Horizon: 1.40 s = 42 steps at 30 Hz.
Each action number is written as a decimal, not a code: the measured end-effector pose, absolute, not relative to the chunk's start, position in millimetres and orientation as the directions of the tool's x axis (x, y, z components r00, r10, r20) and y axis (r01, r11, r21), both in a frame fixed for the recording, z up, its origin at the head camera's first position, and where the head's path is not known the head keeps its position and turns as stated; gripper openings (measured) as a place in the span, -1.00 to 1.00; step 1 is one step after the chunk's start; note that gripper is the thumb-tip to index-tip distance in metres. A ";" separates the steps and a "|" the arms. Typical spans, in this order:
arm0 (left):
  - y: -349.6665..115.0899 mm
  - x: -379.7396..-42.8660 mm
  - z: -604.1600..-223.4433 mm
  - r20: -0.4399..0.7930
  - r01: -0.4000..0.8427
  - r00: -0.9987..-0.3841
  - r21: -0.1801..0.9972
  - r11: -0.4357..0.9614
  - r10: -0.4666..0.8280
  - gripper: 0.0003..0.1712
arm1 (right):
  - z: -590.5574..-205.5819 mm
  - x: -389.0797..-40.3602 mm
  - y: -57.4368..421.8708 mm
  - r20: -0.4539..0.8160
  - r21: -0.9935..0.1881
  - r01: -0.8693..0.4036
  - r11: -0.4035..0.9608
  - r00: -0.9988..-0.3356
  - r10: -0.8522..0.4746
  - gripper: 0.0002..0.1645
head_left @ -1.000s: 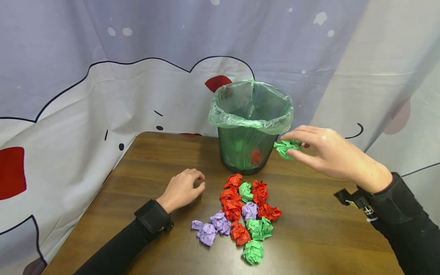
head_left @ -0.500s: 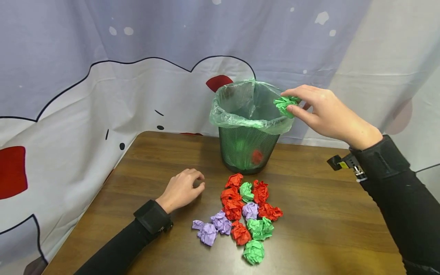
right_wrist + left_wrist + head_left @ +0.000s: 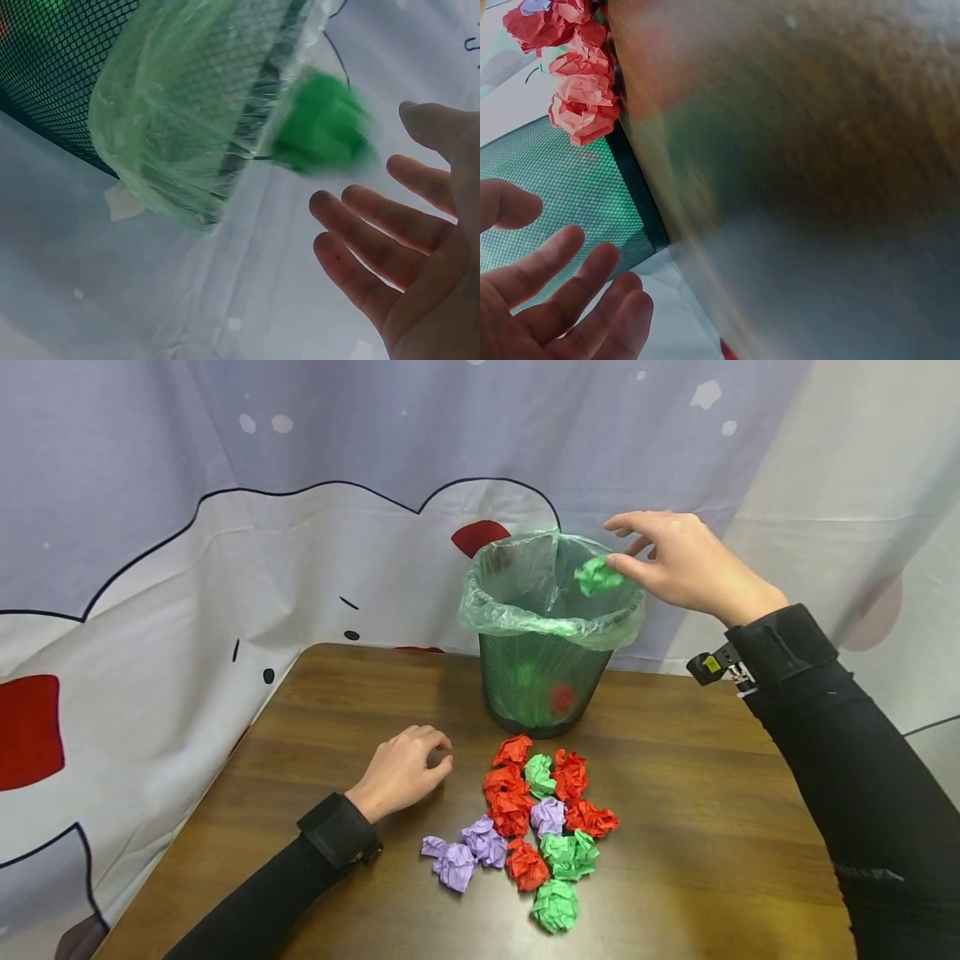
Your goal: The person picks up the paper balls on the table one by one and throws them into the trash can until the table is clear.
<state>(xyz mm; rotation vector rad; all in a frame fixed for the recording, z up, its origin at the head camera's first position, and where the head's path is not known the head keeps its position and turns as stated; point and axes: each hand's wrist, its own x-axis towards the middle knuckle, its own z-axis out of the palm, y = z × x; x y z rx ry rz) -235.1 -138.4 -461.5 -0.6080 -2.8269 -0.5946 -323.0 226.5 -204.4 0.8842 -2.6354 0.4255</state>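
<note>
Over the right rim of the mesh waste bin (image 3: 540, 685), which has a green plastic liner (image 3: 491, 612), my right hand (image 3: 686, 564) has its fingers spread. A crumpled green paper ball (image 3: 597, 577) is in the air off the fingertips, over the bin's mouth; in the right wrist view the green paper ball (image 3: 322, 124) is blurred and apart from the fingers. My left hand (image 3: 402, 774) rests on the table left of the paper pile, fingers loosely bent and holding nothing. The left wrist view shows that hand (image 3: 562, 300) with bare fingers.
In front of the bin lie several crumpled balls: red paper (image 3: 527, 865), green paper (image 3: 556, 906) and purple paper (image 3: 454, 866). They sit on a brown wooden table (image 3: 712, 827). A patterned curtain (image 3: 337, 435) hangs right behind the bin. Red and green paper shows through the mesh.
My right hand has risen from beside the bin to above its rim and moved left. Its fingers have opened and let the green paper ball go. The left hand has stayed in place.
</note>
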 end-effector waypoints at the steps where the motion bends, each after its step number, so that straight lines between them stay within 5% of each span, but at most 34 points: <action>1: -137.8 -234.8 -461.6 0.265 0.430 -0.897 0.341 0.836 0.354 -0.81 | -205.2 -323.7 227.3 0.381 -0.180 -0.610 0.772 -0.766 -0.517 -0.45; 30: -134.5 -213.0 -454.9 0.296 0.513 -0.855 0.348 0.785 0.427 -0.82 | -265.1 -274.6 279.8 0.464 -0.121 -0.619 0.776 -0.727 -0.507 -0.68; 42: -133.0 -208.1 -444.8 0.179 0.553 -0.833 0.315 0.771 0.524 -0.69 | -288.9 -260.5 289.7 0.456 -0.140 -0.615 0.776 -0.736 -0.500 -0.69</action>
